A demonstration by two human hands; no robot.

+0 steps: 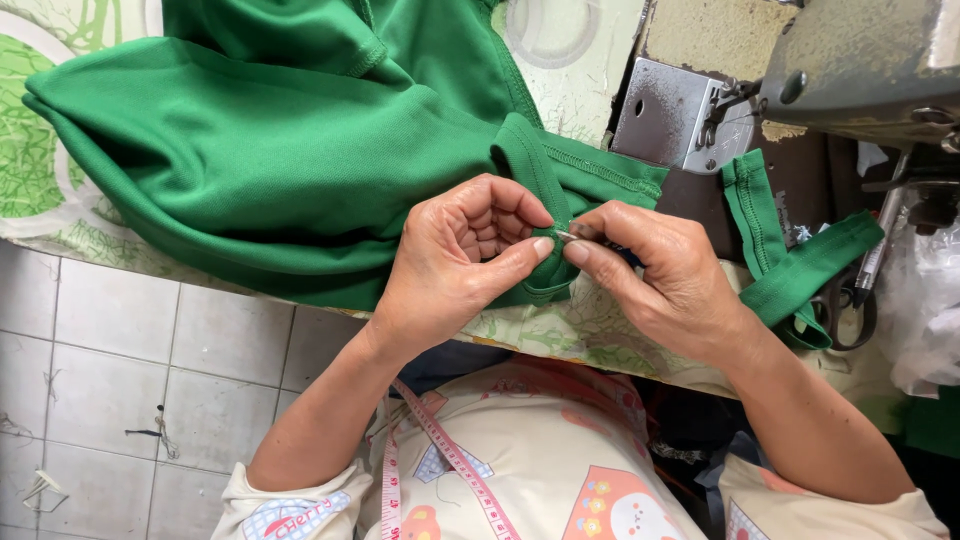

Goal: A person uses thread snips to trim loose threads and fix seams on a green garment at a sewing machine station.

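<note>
Hands meet at frame centre over green knit fabric (270, 150), a smooth, fine-ribbed garment heaped across the upper left and middle of the frame. Our left hand (455, 260) is curled, thumb and forefinger pressed together on a folded hem edge of the fabric. Our right hand (660, 275) pinches a small thin metal tool (566, 236) between thumb and forefinger, its tip touching the same hem right beside the left thumb; we cannot tell exactly what kind of tool it is. The hem shows a row of straight stitching running toward the upper right. A narrow green strip (790, 270) of the same cloth loops to the right of the hands, lying by the sewing machine (860, 70), a worn grey metal body with a scuffed steel plate at the upper right. Dark-handled scissors (850, 310) sit at the right edge, partly under the strip. The table cover (50, 150) is a glossy plastic sheet with a green leaf print. A pink measuring tape (450, 460) hangs down over our cream printed shirt at the bottom centre. Pale square floor tiles (130, 380) with loose thread scraps fill the lower left.
</note>
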